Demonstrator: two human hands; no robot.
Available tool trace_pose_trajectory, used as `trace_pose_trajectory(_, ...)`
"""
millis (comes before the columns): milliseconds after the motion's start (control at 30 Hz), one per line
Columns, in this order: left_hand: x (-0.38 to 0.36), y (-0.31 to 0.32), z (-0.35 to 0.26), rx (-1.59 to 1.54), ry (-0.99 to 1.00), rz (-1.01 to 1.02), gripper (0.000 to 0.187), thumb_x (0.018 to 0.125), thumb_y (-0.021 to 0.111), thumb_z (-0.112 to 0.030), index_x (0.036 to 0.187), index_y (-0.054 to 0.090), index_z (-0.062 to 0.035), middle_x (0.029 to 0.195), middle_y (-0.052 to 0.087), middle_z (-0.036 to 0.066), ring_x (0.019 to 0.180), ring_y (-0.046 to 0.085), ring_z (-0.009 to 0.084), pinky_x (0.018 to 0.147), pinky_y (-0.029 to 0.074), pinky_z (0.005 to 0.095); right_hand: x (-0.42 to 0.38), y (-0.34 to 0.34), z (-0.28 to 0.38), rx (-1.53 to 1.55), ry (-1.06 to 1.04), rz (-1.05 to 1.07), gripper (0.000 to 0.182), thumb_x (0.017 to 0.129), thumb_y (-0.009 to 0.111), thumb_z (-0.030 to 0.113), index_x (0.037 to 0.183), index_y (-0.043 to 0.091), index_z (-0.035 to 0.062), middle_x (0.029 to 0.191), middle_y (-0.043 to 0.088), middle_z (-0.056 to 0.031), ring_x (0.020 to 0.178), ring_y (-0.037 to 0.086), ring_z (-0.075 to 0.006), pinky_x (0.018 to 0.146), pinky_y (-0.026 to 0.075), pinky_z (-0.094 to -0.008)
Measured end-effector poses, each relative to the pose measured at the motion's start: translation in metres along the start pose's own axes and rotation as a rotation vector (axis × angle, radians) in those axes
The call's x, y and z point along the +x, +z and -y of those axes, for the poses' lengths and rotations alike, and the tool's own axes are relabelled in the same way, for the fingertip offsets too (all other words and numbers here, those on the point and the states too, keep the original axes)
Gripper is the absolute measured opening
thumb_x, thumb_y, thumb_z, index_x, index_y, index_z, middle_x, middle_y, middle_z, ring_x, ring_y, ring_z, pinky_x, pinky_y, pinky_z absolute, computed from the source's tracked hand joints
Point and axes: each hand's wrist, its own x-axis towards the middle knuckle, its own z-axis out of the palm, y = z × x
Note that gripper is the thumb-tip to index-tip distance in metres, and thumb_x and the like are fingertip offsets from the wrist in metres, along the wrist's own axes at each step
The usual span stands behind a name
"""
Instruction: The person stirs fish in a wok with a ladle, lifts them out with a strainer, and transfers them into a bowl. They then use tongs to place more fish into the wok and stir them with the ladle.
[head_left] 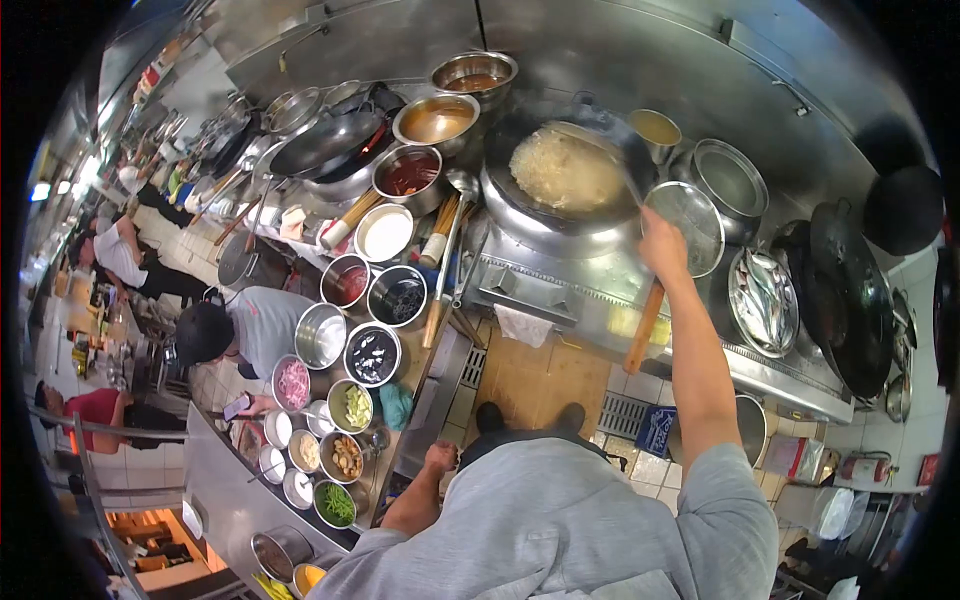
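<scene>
A large wok (500,150) on the stove holds pale, frothy food (560,170). Stretched out to the wok's right side, my right hand (664,240) is closed round a long utensil whose far end is blurred over the food. Just below that hand, a round mesh strainer (690,225) with a wooden handle (645,325) rests at the stove's front. My left hand (441,457) hangs closed near my waist, beside the counter with the bowls; whether anything is inside it is too small to tell.
Bowls of sauce (408,172) and chopped ingredients (350,405) line the left counter. A dish of fish (764,300) and dark woks (850,300) stand at the right. A co-worker in a dark cap (205,332) is beyond the counter, and other people are farther left.
</scene>
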Motion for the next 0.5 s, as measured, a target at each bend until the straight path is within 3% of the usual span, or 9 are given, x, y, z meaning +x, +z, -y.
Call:
trace_pose_trajectory(133,0.024,0.004,0.015,0.024,0.011,-0.016,0.028,0.090,0.052,-0.026,0.081,0.069,-0.0052,0.074,0.069,0.011,0.066,0.068,0.0213,0.061,0.055,0.0382,-0.030,-0.016,-0.009,0.113,0.069,-0.097,0.055,0.080,0.054,0.005,0.134,0.058,0.0146,0.094,0.067,-0.0284,0.084,0.065,-0.0458,0.076,0.050,-0.0519)
trace_pose_trajectory(167,0.033,0.005,0.024,0.012,0.001,-0.016,0.030,0.090,0.051,-0.027,0.083,0.069,-0.0044,0.075,0.070,0.013,0.067,0.068,0.0220,0.063,0.055,0.0391,-0.038,-0.024,-0.011,0.166,0.173,-0.049,0.057,0.083,0.051,0.006,0.139,0.053,0.0176,0.099,0.068,-0.0272,0.090,0.066,-0.0438,0.082,0.051,-0.0495)
trace_pose_trajectory(200,0.039,0.006,0.029,0.034,0.016,-0.018,0.030,0.089,0.051,-0.027,0.083,0.070,-0.0043,0.076,0.070,0.015,0.069,0.069,0.0237,0.066,0.056,0.0399,-0.046,-0.017,-0.026,0.186,0.090,-0.192,0.057,0.084,0.050,0.004,0.140,0.052,0.0123,0.103,0.070,-0.0230,0.087,0.068,-0.0419,0.080,0.051,-0.0482)
trace_pose_trajectory(233,0.044,0.006,0.031,0.055,0.028,-0.022,0.031,0.088,0.051,-0.028,0.084,0.071,-0.0041,0.078,0.070,0.016,0.071,0.070,0.0254,0.068,0.056,0.0406,-0.048,0.003,-0.058,0.307,-0.053,-0.358,0.055,0.086,0.053,0.005,0.140,0.051,0.0081,0.096,0.071,-0.0155,0.073,0.067,-0.0309,0.070,0.053,-0.0411)
trace_pose_trajectory(333,0.044,0.003,0.026,0.218,0.099,-0.076,0.032,0.086,0.052,-0.030,0.082,0.069,-0.0037,0.080,0.070,0.016,0.071,0.069,0.0263,0.068,0.055,0.0404,-0.085,-0.009,-0.068,0.882,0.428,-0.111,0.054,0.090,0.053,0.007,0.143,0.045,0.0033,0.064,0.050,0.0022,0.050,0.044,-0.0076,0.043,0.037,-0.0257)
trace_pose_trajectory(367,0.042,0.001,0.021,0.289,0.123,-0.099,0.032,0.086,0.052,-0.031,0.081,0.068,-0.0035,0.080,0.070,0.015,0.070,0.069,0.0259,0.066,0.055,0.0399,-0.094,0.006,-0.092,0.944,0.430,-0.105,0.055,0.089,0.055,0.006,0.143,0.046,0.0054,0.065,0.048,0.0024,0.049,0.040,-0.0056,0.040,0.032,-0.0235)
trace_pose_trajectory(500,0.019,-0.007,-0.001,0.445,0.148,-0.071,0.031,0.083,0.053,-0.031,0.083,0.071,-0.0062,0.087,0.072,0.017,0.079,0.069,0.0330,0.072,0.056,0.0445,-0.144,0.030,-0.108,1.229,0.557,-0.076,0.051,0.092,0.054,0.008,0.142,0.046,0.0022,0.064,0.046,0.0025,0.047,0.039,-0.0062,0.040,0.032,-0.0216)
